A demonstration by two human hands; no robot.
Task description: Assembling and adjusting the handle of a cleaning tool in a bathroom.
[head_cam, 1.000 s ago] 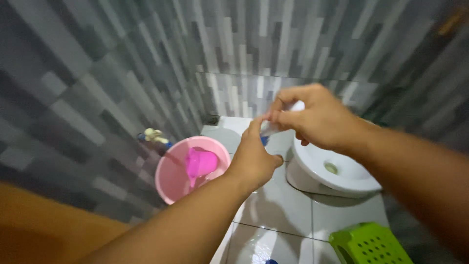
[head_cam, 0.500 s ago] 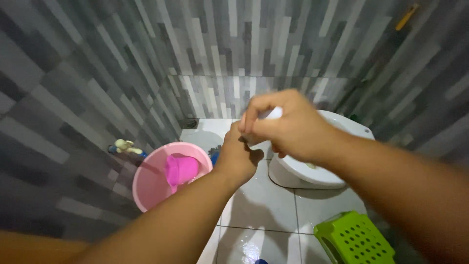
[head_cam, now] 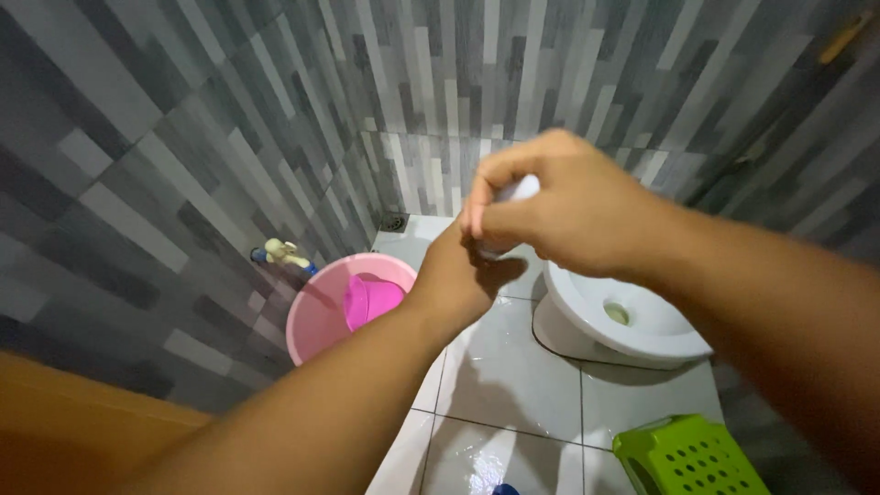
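My right hand (head_cam: pixel 564 206) is closed around a small white container (head_cam: pixel 519 191), of which only a bit shows between the fingers. My left hand (head_cam: pixel 458 275) reaches up from below, its fingers closed on the container's lower end, which they hide. Both hands meet in mid-air above the wet white tiled floor (head_cam: pixel 513 367), in front of a grey tiled wall corner.
A pink bucket (head_cam: pixel 316 321) with a pink scoop (head_cam: pixel 371 298) stands left under a wall tap (head_cam: pixel 280 252). A white toilet bowl (head_cam: pixel 642 330) sits right, a green perforated stool (head_cam: pixel 687 458) near the bottom, a floor drain (head_cam: pixel 394 222) in the corner.
Both hands stay joined on the white container and have risen slightly in view. The camera has shifted, so the bucket and toilet sit a little differently in the frame.
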